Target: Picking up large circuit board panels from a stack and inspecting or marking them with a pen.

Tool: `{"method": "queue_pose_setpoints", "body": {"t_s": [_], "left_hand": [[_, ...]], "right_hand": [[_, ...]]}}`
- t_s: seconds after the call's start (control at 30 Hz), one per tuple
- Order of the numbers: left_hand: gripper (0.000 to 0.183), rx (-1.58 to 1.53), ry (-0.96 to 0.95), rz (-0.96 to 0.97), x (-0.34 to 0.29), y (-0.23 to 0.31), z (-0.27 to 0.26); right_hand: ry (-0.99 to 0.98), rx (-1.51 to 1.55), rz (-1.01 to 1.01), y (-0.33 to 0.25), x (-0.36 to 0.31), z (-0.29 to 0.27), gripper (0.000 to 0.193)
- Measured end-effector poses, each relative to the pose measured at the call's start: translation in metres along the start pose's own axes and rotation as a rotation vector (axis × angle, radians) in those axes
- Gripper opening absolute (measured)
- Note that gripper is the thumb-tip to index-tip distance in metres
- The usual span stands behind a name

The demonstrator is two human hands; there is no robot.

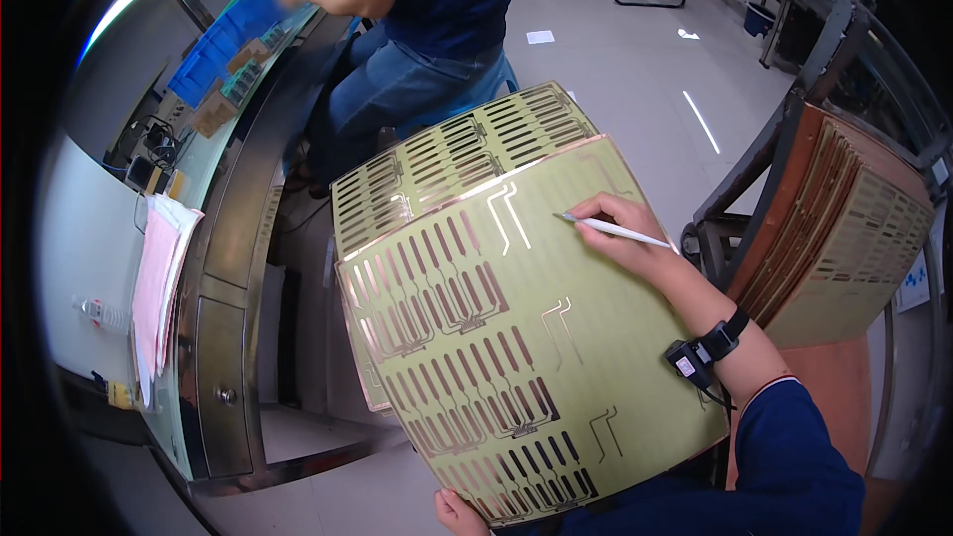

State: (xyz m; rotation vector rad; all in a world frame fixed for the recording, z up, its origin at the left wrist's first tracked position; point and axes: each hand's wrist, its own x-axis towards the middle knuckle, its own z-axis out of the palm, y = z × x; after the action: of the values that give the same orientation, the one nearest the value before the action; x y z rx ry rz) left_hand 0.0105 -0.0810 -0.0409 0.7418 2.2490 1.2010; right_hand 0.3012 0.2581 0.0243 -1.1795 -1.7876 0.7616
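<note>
A large yellow-green circuit board panel (536,337) with rows of copper-coloured strip patterns lies tilted in front of me. My left hand (460,513) grips its near edge at the lower left; only part of that hand shows. My right hand (623,231) rests over the panel's upper right part, closed round a slim white pen-shaped tool (635,234). The tool's dark tip points left, close to the panel surface, right of a thin bent copper line. Beneath the far edge lies a second patterned panel (467,154).
Right of me a rack holds a stack of similar panels (844,208). Ahead, a co-worker (427,30) sits on a blue stool by the bench. Blue bins (213,55) and small cardboard boxes (213,111) stand on the bench at left; pink and white sheets (159,288) hang over its edge.
</note>
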Motion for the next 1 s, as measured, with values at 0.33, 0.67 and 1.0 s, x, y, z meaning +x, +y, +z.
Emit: {"method": "queue_pose_setpoints", "body": {"t_s": [0.33,0.67,1.0], "left_hand": [[0.031,0.008,0.005,-0.002,0.001,0.007,0.003],[0.032,-0.011,-0.005,0.071,0.001,-0.002,0.003],[0.033,-0.046,-0.041,0.013,0.008,-0.012,-0.005]], "right_hand": [[0.019,0.03,-0.036,0.006,0.001,0.002,0.014],[-0.017,0.027,0.09,-0.006,-0.001,0.001,0.014],[0.08,-0.071,-0.219,-0.008,-0.01,0.013,0.013]]}}
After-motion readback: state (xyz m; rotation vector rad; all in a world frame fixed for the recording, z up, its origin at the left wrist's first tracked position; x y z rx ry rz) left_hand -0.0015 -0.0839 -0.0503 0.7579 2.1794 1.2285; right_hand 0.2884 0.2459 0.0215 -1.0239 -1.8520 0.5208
